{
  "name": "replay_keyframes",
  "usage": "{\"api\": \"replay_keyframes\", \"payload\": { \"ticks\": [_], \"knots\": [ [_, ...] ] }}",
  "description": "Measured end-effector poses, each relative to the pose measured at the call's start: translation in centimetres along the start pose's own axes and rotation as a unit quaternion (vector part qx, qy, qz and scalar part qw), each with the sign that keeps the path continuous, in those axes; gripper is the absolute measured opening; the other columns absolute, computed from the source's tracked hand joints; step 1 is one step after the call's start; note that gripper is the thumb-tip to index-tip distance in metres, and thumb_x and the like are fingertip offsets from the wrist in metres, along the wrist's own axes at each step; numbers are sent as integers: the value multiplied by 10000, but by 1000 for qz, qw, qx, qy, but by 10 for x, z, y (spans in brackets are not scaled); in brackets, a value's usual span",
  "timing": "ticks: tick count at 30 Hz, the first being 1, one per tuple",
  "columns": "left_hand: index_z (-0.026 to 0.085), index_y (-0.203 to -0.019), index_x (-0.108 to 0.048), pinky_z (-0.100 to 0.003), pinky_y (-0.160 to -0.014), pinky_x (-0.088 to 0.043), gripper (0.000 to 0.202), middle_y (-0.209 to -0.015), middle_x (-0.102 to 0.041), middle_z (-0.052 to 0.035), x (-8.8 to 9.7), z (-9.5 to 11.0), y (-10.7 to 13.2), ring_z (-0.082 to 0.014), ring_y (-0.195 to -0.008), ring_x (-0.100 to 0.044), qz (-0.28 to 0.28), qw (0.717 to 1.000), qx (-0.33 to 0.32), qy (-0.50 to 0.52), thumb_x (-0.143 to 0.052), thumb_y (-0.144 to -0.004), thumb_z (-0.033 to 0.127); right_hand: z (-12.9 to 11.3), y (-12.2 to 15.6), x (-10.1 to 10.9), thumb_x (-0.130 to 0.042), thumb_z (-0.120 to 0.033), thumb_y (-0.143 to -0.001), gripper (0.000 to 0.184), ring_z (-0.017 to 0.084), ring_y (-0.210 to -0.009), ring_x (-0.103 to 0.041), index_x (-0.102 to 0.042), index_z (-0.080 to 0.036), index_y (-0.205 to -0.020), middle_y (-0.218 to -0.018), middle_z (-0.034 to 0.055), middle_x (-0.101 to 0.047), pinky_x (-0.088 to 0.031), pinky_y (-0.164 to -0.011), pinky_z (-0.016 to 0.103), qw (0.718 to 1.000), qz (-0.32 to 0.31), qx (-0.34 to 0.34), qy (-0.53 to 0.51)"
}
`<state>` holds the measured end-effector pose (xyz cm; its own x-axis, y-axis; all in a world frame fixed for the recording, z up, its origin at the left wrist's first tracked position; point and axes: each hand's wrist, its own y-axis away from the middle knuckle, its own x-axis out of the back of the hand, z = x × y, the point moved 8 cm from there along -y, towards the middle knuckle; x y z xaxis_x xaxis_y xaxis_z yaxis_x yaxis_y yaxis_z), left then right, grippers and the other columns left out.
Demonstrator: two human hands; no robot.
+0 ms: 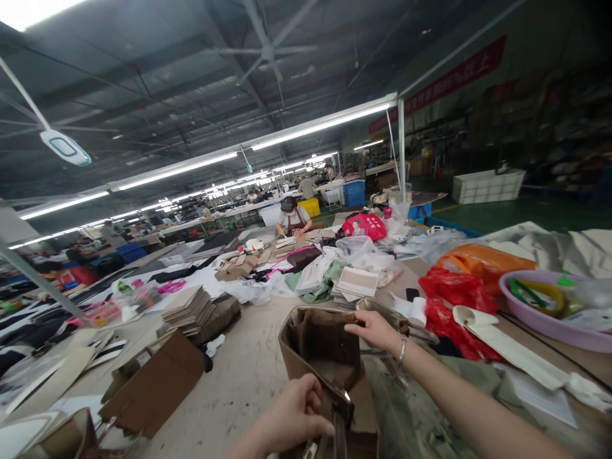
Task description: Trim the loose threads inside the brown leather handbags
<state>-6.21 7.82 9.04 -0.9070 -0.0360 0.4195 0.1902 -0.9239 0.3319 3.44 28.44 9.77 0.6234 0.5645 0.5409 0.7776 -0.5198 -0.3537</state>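
A brown handbag [306,363] stands on the table in front of me, its mouth open and the dark brown lining showing. My right hand [375,330] pinches the bag's rim on the far right side, thumb and fingers closed over the edge. At the near side, my left hand [296,411] is closed with curled fingers against the rim, beside a strap [339,430] with shiny metal fittings. The lower part of the bag runs out of view at the bottom.
Left of the bag lie another brown bag [157,382] and stacked brown pieces [189,312]. On the right are a red plastic bag [449,306], a lilac basin [549,312] and a cream strip [511,350]. A co-worker [294,220] sits across the table.
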Motion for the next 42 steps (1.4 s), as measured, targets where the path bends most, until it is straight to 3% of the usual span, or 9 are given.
{"api": "replay_keyframes", "payload": {
  "ticks": [2, 7, 11, 14, 17, 19, 25, 32, 42],
  "knots": [
    [177, -794, -462, -169, -449, -321, 405, -601, -522, 69, -4, -3, -6, -84, -521, -508, 5, 999, 7, 50, -733, -494, 207, -6, -1, -1, -564, -423, -785, 309, 199, -856, -588, -661, -206, -982, -936, 28, -673, -447, -779, 307, 1000, 2, 15, -22],
    [207, -794, -346, -218, -487, -400, 360, -558, -550, 53, -32, -2, -18, -146, -518, -592, 10, 975, 5, 223, -638, -620, 328, -8, -11, 3, -530, -412, -814, 294, 183, -819, -592, -680, -179, -914, -884, 47, -679, -448, -770, 293, 998, 54, 33, -14],
    [195, -766, -477, -202, -448, -322, 245, -500, -513, 60, -47, 17, -7, -116, -466, -516, -34, 999, -5, 24, -642, -624, 308, -9, -20, -1, -509, -414, -828, 305, 151, -699, -573, -669, -172, -731, -708, 13, -649, -438, -674, 254, 998, 39, 43, 5],
    [197, -703, -591, -228, -535, -345, 145, -600, -577, 17, -15, 54, 3, -119, -579, -524, 69, 974, -107, -188, -545, -757, 323, -14, -20, -7, -508, -413, -831, 309, 143, -685, -566, -660, -167, -723, -699, 7, -639, -428, -664, 244, 998, 13, 58, -1],
    [210, -809, -621, -269, -699, -379, 163, -794, -611, -27, 32, 84, 9, -159, -771, -537, 243, 905, -173, -302, -488, -817, 304, -16, -18, -10, -507, -411, -835, 301, 147, -682, -562, -652, -161, -750, -703, 11, -633, -420, -647, 248, 998, 24, 49, 14],
    [225, -896, -615, -289, -762, -376, 147, -885, -586, -38, 47, 91, 2, -180, -859, -509, 286, 871, -194, -351, -535, -795, 296, -16, -17, -11, -501, -403, -840, 295, 152, -685, -561, -643, -161, -750, -699, 15, -627, -415, -644, 255, 998, 34, 46, 37],
    [201, -868, -568, -323, -781, -364, 243, -933, -505, -42, 52, 82, -29, -203, -893, -450, 311, 835, -161, -424, -679, -675, 299, -24, -14, -13, -466, -368, -865, 277, 149, -680, -558, -632, -177, -751, -695, 12, -620, -408, -646, 255, 995, 31, 68, 71],
    [196, -798, -542, -368, -796, -318, 243, -880, -517, -39, 61, 69, -26, -224, -886, -456, 316, 816, -91, -476, -649, -694, 388, -27, -12, -14, -464, -342, -875, 267, 136, -651, -540, -611, -183, -719, -679, 7, -606, -394, -625, 246, 992, 36, 89, 78],
    [206, -732, -582, -328, -751, -340, 119, -854, -520, -26, 77, 55, -21, -189, -838, -472, 306, 828, -87, -461, -604, -747, 322, -34, -3, -15, -438, -373, -887, 315, 139, -623, -529, -606, -187, -696, -649, 8, -588, -398, -602, 247, 992, 38, 74, 97]
  ]
}}
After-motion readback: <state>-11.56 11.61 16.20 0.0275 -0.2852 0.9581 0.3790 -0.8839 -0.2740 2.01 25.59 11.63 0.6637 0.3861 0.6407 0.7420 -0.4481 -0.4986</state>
